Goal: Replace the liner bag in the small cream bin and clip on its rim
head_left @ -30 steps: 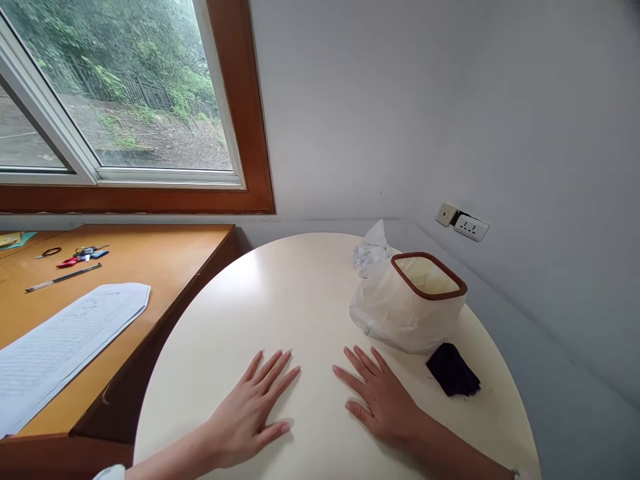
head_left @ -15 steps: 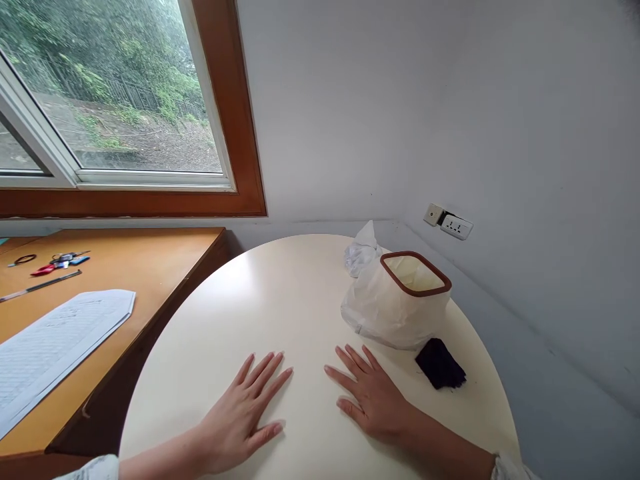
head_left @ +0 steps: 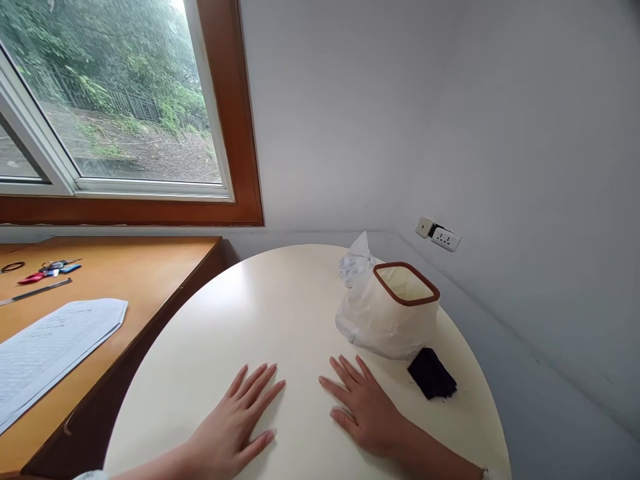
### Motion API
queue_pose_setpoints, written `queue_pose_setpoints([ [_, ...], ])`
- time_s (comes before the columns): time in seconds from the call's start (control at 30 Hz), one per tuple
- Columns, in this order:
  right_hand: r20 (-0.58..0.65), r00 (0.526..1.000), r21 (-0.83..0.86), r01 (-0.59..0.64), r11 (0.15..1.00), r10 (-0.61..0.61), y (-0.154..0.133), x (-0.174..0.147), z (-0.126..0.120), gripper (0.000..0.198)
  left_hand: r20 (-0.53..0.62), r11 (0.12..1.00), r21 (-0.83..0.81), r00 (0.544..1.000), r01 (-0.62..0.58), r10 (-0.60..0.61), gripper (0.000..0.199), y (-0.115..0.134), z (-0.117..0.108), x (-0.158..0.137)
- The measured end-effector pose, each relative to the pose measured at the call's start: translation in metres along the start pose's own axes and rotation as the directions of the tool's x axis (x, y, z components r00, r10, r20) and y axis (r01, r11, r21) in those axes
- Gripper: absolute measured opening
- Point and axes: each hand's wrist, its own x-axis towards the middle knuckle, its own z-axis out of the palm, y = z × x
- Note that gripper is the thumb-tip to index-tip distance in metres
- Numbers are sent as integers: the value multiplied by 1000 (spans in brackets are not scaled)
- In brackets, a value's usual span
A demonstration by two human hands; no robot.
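Both palms lie flat on a round cream table [head_left: 200, 353]. My left hand [head_left: 234, 421] has its fingers spread and holds nothing. Across a gap, my right hand [head_left: 364, 407] also rests spread and bare. Just right of its fingers lies a folded dark cloth [head_left: 433, 375] with a frayed edge. Behind both stands a pale bin [head_left: 415, 323] with a brown rounded-square rim, a translucent white plastic bag [head_left: 365, 320] around its left side. A knotted-looking white plastic bag [head_left: 356, 263] sits farther back; its contents cannot be made out.
To the left, an orange-brown desk [head_left: 150, 267] holds paper sheets [head_left: 60, 340], a pen [head_left: 40, 291], a bunch of keys [head_left: 53, 268] and a black loop [head_left: 13, 267]. A wall socket [head_left: 446, 239] is behind the table at right, and a window [head_left: 130, 100] at upper left.
The view has shifted slightly, so everything appears a little lower and farther left. My hands stay flat on the table, and the objects keep their places.
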Motion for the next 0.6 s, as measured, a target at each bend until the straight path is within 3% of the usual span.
queue_pose_setpoints([
  [0.1,-127,991,10,55,998,-53,0,-2,6,40,-36,1000,-7,999,9,-9,61,0,1,-2],
  [0.17,-266,957,12,127,992,-119,-1,-3,11,33,-59,1000,-8,998,16,-16,59,0,1,-2],
  [0.33,-572,788,-47,248,968,-230,-4,-6,-2,23,-91,1000,-16,995,24,-26,57,2,-1,-2],
  [0.47,-742,650,-113,126,986,-168,6,-10,-37,23,-98,999,-27,994,43,-45,56,4,-1,-4],
  [0.6,-847,530,-166,-174,971,-49,32,-7,-67,27,-140,995,-41,986,86,-91,50,7,1,-5],
])
